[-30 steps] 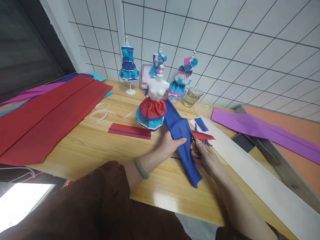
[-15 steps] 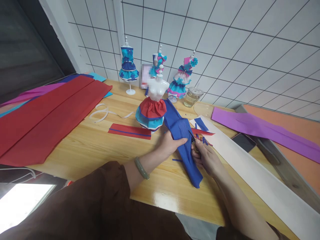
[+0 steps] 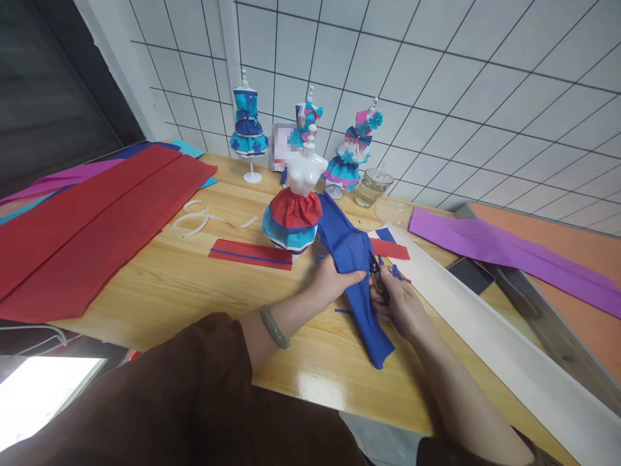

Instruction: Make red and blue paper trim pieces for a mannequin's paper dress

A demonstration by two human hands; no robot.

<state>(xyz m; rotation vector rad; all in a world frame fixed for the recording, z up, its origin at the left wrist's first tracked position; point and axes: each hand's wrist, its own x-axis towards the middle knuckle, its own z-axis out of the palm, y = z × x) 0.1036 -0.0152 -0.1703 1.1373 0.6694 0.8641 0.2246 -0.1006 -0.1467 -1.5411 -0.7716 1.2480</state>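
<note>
Your left hand (image 3: 334, 281) holds the blue sheet (image 3: 353, 249) at mid-length, thumb on top, above the table (image 3: 194, 343) at your 12 o'clock. Your right hand (image 3: 402, 303) is closed around the scissors (image 3: 375, 266), blades at the sheet's right edge. From the sheet, the mannequin (image 3: 305, 173) stands at 11 o'clock, the red strip (image 3: 250, 254) lies at 9, the white sheet (image 3: 485, 343) at 4.

Left forearm (image 3: 297, 312) is reached in from lower left, right forearm (image 3: 451, 382) from lower right. Left hand (image 3: 332, 283) is clamped in a pinch, left thumb (image 3: 356, 278) pointed rightward on top, other digits mostly hidden. Right hand (image 3: 400, 301) is turned inward, right fingers (image 3: 380, 309) curled in a grip. Hands are held close together, apart.
</note>
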